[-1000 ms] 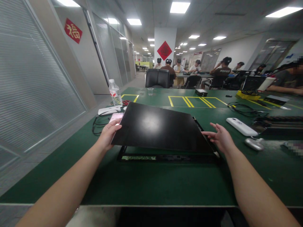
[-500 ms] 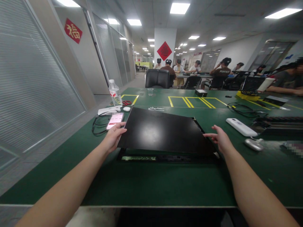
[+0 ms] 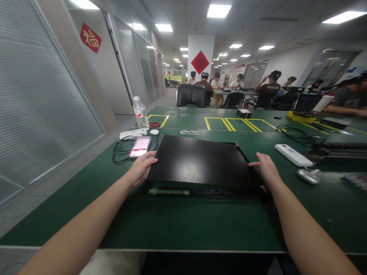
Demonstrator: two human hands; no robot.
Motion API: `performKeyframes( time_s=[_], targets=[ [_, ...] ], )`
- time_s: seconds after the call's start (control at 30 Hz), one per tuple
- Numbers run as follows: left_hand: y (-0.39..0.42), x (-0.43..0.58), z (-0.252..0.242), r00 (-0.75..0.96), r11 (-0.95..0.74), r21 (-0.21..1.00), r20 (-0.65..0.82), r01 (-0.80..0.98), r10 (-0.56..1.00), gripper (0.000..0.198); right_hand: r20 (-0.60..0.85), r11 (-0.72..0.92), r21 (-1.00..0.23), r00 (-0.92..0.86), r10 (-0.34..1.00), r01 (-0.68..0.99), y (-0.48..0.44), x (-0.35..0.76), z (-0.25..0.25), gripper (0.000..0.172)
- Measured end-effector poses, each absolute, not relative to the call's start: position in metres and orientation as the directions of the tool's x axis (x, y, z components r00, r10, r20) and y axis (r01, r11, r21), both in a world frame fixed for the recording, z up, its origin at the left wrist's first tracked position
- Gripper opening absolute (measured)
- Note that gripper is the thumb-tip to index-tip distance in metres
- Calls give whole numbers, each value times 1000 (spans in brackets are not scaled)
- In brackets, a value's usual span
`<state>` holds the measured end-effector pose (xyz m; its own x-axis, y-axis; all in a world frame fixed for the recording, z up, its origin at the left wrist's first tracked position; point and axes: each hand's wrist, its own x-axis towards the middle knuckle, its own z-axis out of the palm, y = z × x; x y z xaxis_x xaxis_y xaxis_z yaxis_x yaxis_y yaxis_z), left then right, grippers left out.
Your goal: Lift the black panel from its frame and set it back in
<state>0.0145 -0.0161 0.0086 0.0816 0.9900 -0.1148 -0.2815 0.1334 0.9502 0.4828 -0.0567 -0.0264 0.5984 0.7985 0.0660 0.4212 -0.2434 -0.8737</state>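
Observation:
A flat, glossy black screen panel (image 3: 195, 160) lies tilted over a black frame (image 3: 212, 192), its left side raised higher than its right. Along the frame's near edge runs a green circuit board strip (image 3: 169, 191). My left hand (image 3: 142, 168) grips the panel's left edge, thumb on top and fingers partly hidden below. At the right edge, my right hand (image 3: 266, 168) holds on with its thumb on the border; its other fingers are mostly hidden.
Left of the panel are a lit phone (image 3: 140, 147), cables, a white power bank (image 3: 132, 134), red-handled scissors (image 3: 155, 124) and a water bottle (image 3: 140, 114). On the right lie another white power bank (image 3: 292, 154) and a silver mouse-like object (image 3: 307, 176). People sit at tables farther back.
The panel's raised left side has come down a little, with my left hand lowering along with it. My right hand stays at the right edge.

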Motion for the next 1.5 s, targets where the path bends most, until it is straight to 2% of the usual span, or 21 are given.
performKeyframes(
  time_s=[0.33, 0.57, 0.83, 1.13, 1.5],
  targets=[
    [-12, 16, 0, 89, 162, 955, -144, -247, 985, 34, 71, -350, -772, 618, 783, 531, -64, 468, -11, 66],
    [-9, 12, -6, 145, 178, 953, -146, -244, 979, 40, 80, -384, -714, 613, 786, 586, -63, 462, -8, 62],
    [-8, 12, -5, 178, 204, 948, -162, -246, 971, 38, 125, -395, -554, 542, 831, 733, -63, 463, -13, 57],
    [-8, 13, -6, 179, 215, 945, -173, -246, 968, 40, 111, -404, -553, 545, 831, 729, -62, 467, -13, 48],
    [-10, 14, -6, 184, 199, 951, -157, -236, 970, 38, 110, -413, -531, 543, 832, 740, -63, 466, -12, 48]
  ],
)
